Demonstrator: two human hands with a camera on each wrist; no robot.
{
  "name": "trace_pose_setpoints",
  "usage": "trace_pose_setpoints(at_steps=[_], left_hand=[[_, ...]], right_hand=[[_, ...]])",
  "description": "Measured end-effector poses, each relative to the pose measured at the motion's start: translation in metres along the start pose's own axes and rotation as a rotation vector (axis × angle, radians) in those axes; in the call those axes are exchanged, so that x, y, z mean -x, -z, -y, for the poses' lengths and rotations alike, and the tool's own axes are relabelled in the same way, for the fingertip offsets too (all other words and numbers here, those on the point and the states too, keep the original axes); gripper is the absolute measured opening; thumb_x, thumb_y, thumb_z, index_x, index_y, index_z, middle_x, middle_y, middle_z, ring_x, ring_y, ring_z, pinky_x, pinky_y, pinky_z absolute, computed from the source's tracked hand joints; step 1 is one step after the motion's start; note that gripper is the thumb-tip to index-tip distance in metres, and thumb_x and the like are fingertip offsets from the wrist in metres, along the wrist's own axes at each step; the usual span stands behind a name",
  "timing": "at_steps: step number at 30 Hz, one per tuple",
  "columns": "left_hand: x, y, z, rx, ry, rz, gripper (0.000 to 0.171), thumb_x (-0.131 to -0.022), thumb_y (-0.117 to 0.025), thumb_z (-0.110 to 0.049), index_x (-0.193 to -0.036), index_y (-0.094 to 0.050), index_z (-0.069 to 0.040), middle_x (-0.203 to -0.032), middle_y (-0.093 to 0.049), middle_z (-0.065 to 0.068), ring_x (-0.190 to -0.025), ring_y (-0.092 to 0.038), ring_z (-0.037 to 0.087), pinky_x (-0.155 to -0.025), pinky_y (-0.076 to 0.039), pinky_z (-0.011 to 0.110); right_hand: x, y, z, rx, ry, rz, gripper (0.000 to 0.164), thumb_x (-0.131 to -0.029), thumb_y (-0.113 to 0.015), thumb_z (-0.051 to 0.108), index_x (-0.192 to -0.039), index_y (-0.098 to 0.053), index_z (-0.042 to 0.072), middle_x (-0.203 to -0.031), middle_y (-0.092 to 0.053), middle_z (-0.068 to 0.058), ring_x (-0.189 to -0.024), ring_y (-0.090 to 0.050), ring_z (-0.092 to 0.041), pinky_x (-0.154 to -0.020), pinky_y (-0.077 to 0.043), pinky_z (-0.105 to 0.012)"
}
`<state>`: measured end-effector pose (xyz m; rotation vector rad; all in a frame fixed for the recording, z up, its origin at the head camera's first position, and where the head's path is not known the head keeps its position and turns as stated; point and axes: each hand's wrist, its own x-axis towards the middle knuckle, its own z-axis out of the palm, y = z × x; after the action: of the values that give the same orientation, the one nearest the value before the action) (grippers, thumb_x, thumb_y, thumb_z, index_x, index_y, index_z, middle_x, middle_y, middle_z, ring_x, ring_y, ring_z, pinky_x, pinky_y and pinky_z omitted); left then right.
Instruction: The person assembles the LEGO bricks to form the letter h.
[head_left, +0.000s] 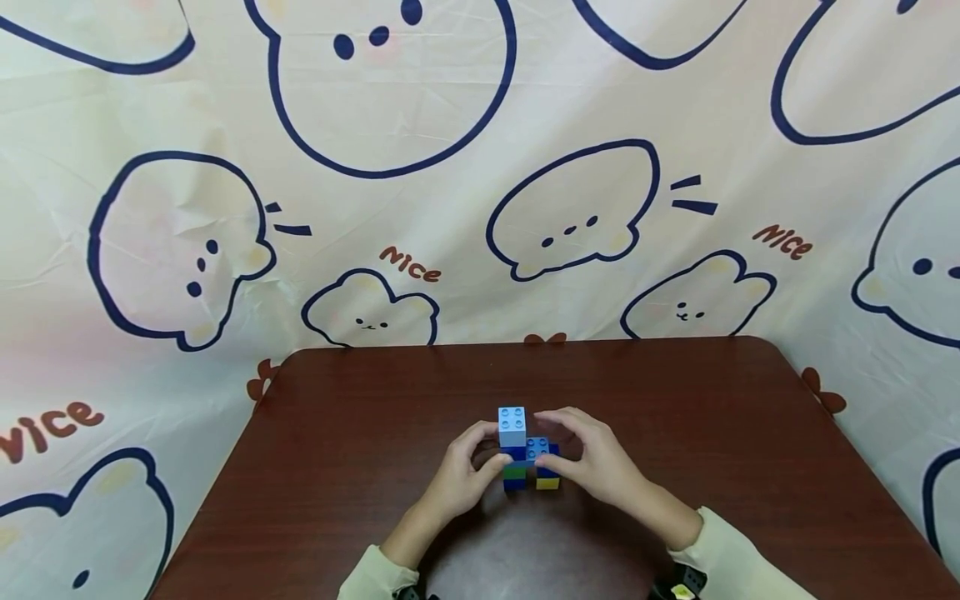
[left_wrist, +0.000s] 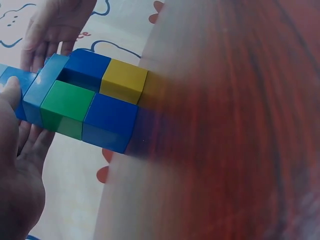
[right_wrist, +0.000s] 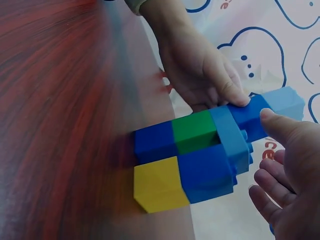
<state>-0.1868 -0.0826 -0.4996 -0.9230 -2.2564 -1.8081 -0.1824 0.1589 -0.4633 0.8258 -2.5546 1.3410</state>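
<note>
A small structure of toy building bricks stands on the table between the hands. One of its columns has a dark blue brick (right_wrist: pixel 154 143) at the bottom and a green brick (left_wrist: pixel 67 107) above. The other has a yellow brick (right_wrist: pixel 157 182) below a dark blue one (right_wrist: pixel 206 172). A medium-blue brick (right_wrist: pixel 231 142) bridges both columns. Above its left end sit another dark blue brick (right_wrist: pixel 248 116) and a light blue brick (head_left: pixel 512 427). The left hand (head_left: pixel 459 477) pinches the upper dark blue brick, thumb in front. Close at the right, the right hand (head_left: pixel 600 458) has its fingers spread loosely.
The structure and hands are over a brown wooden table (head_left: pixel 360 400) with rounded far corners. Behind and beside it hangs a pale cloth (head_left: pixel 450 317) printed with cartoon outlines.
</note>
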Motion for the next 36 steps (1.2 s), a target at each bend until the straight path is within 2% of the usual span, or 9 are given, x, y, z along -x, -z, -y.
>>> trace_pose_setpoints(at_steps=[3,9,12,16,24,36], left_hand=[[0.000,0.000,-0.001,-0.003,0.002,-0.005,0.025,-0.098,-0.066,-0.001,-0.123,-0.062,0.000,-0.114,-0.064,0.012,-0.106,-0.066,0.018,-0.091,-0.057,0.031],[0.000,-0.001,0.001,0.011,0.004,-0.011,0.026,-0.096,-0.066,0.001,-0.122,-0.062,0.002,-0.114,-0.064,0.014,-0.106,-0.066,0.019,-0.091,-0.057,0.031],[0.001,-0.002,0.001,0.010,0.017,-0.010,0.027,-0.097,-0.067,0.000,-0.123,-0.062,0.001,-0.115,-0.064,0.013,-0.107,-0.066,0.019,-0.092,-0.056,0.030],[0.002,-0.002,0.000,0.006,0.038,-0.002,0.027,-0.097,-0.066,-0.002,-0.124,-0.062,0.000,-0.116,-0.064,0.011,-0.109,-0.066,0.018,-0.093,-0.056,0.028],[0.003,-0.003,0.002,0.027,0.037,0.001,0.029,-0.097,-0.066,-0.001,-0.125,-0.061,0.002,-0.118,-0.063,0.015,-0.111,-0.066,0.024,-0.093,-0.056,0.033],[0.004,0.000,0.002,0.011,0.058,0.017,0.029,-0.100,-0.064,-0.009,-0.128,-0.060,0.000,-0.120,-0.063,0.014,-0.112,-0.066,0.023,-0.095,-0.055,0.031]], right_hand=[[0.004,0.000,-0.005,-0.012,-0.019,-0.001,0.054,-0.086,-0.084,0.028,-0.134,-0.064,0.014,-0.121,-0.067,-0.006,-0.097,-0.069,-0.022,-0.080,-0.059,-0.027],[0.010,-0.002,-0.012,0.045,-0.025,-0.024,0.052,-0.086,-0.084,0.028,-0.132,-0.065,0.017,-0.121,-0.068,0.000,-0.096,-0.065,-0.012,-0.080,-0.058,-0.028],[0.013,-0.003,-0.016,0.046,-0.029,-0.030,0.050,-0.086,-0.084,0.026,-0.132,-0.066,0.016,-0.121,-0.068,-0.001,-0.098,-0.066,-0.016,-0.081,-0.058,-0.030],[0.017,-0.005,-0.022,0.018,-0.055,-0.028,0.046,-0.087,-0.083,0.023,-0.129,-0.067,0.012,-0.118,-0.069,-0.001,-0.096,-0.067,-0.019,-0.080,-0.059,-0.031],[0.020,-0.010,-0.029,-0.065,-0.071,-0.013,0.028,-0.092,-0.078,0.017,-0.118,-0.071,0.011,-0.108,-0.069,-0.002,-0.087,-0.068,-0.009,-0.074,-0.059,-0.027],[0.019,-0.012,-0.028,-0.066,-0.127,-0.011,0.026,-0.091,-0.078,0.014,-0.117,-0.072,0.012,-0.108,-0.069,-0.001,-0.088,-0.067,-0.010,-0.077,-0.059,-0.026]])
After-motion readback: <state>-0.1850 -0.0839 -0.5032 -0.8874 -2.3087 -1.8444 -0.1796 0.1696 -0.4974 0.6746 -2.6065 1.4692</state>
